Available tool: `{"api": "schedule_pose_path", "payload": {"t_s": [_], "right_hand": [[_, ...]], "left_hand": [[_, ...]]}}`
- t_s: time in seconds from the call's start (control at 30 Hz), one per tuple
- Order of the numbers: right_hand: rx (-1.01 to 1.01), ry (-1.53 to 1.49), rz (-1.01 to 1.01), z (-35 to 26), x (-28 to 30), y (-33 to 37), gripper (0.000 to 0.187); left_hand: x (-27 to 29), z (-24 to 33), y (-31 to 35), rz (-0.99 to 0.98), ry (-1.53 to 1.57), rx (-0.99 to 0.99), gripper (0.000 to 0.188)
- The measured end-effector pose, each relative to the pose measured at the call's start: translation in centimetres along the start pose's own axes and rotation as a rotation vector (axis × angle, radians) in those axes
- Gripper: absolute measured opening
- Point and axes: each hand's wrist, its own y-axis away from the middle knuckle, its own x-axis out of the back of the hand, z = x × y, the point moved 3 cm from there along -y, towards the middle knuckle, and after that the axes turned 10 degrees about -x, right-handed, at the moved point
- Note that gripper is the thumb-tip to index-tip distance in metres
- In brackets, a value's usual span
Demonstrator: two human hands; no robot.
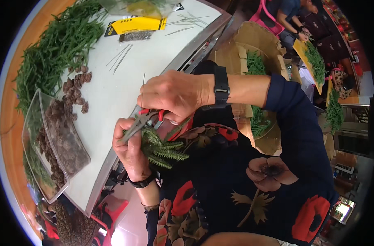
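Observation:
My right hand [170, 91], with a black watch on its wrist, is closed around a pair of red-handled pliers [142, 119]. The plier jaws point down and left, reaching across the fingers of my left hand [129, 149]. That hand, with a black band on its wrist, is closed on a bunch of green artificial pine sprigs [164, 152], whose tips spread to the right in front of my flowered top. A thin wire [144, 80] stands upright by my right fingers. Whether the jaws grip anything is hidden by the fingers.
On the white tabletop [109, 96] lie loose wires [120, 59], a yellow packet [139, 25], pine cones [76, 88] and a green sprig heap [57, 53]. A clear bin [78, 153] holds more cones. Cardboard [273, 141] with greenery stands right; a person [291, 18] works beyond.

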Motion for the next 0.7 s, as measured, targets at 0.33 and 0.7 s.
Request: {"api": "schedule_pose_path", "payload": {"t_s": [0.33, 0.7], "right_hand": [[-0.654, -0.290, -0.157, -0.6, -2.9, 2.5, 0.031], [-0.437, 0.077, 0.029, 3.7, -1.9, 2.1, 0.037]], "left_hand": [[-1.4, 0.2, -0.2, 0.063, -0.958, -0.368, 0.008], [-1.1, -0.7, -1.4, 0.096, -0.756, -0.188, 0.005]]}}
